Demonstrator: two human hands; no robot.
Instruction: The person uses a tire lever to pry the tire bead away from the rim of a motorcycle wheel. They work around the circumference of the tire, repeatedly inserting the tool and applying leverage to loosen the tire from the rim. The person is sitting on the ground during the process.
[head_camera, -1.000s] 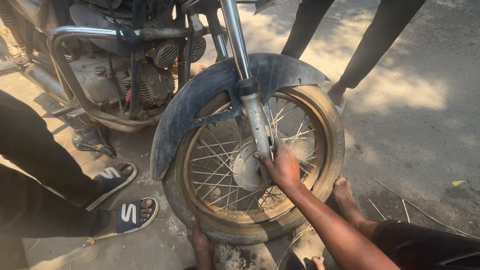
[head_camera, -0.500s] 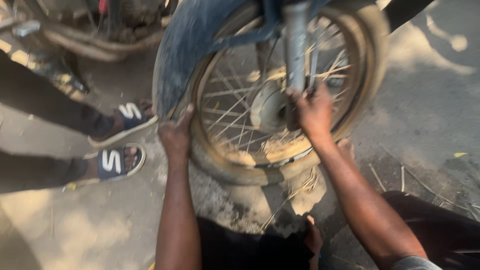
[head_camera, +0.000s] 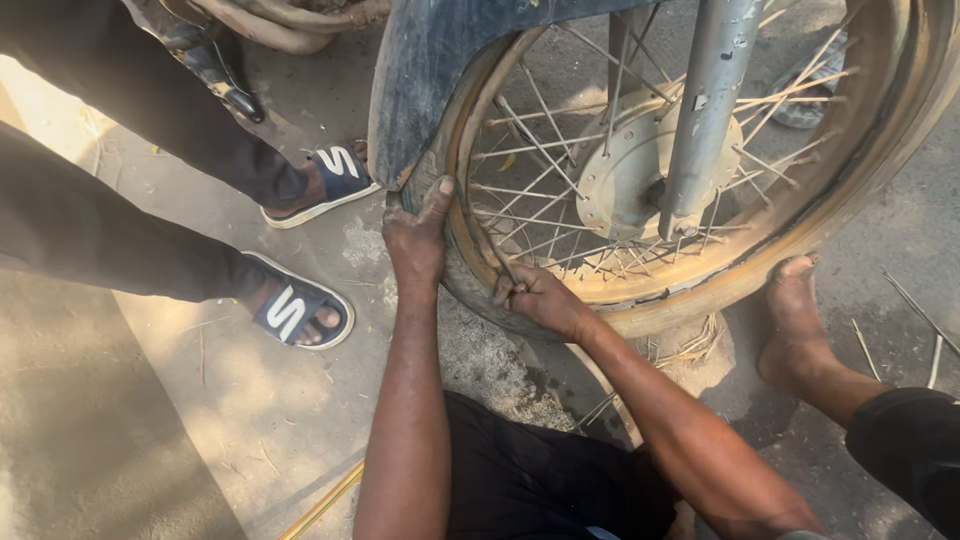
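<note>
From the head camera, the left hand (head_camera: 415, 235) lay flat against the dusty tyre (head_camera: 455, 285) just under the lower edge of the dark mudguard (head_camera: 430, 80), its fingers (head_camera: 437, 200) spread and pressing on the sidewall rather than closed round anything. The right hand (head_camera: 540, 298) had dropped to the bottom of the wheel, its fingers curled tight where the tyre met the rusty rim (head_camera: 640, 290). They seemed to pinch the tyre's edge or a thin tool there; which of the two could not be told. The wheel stood upright on the dirt ground (head_camera: 200, 400), held in the grey fork leg (head_camera: 705, 110), with the hub (head_camera: 625, 165) and spokes (head_camera: 540, 150) behind it. The person's bare foot (head_camera: 795, 320) rested against the tyre's lower right side.

Half a second before, the right hand was high up, gripping near the fork leg, and the left was only cupping the tyre's outer edge. A second before, the left hand was out of sight. Both hands had thus come onto the lower left part of the tyre, so the work looked to have shifted from the fork to the tyre's seat on the rim. The camera had also moved nearer. A bystander's sandalled feet (head_camera: 300, 310) stood to the left as before.
</note>
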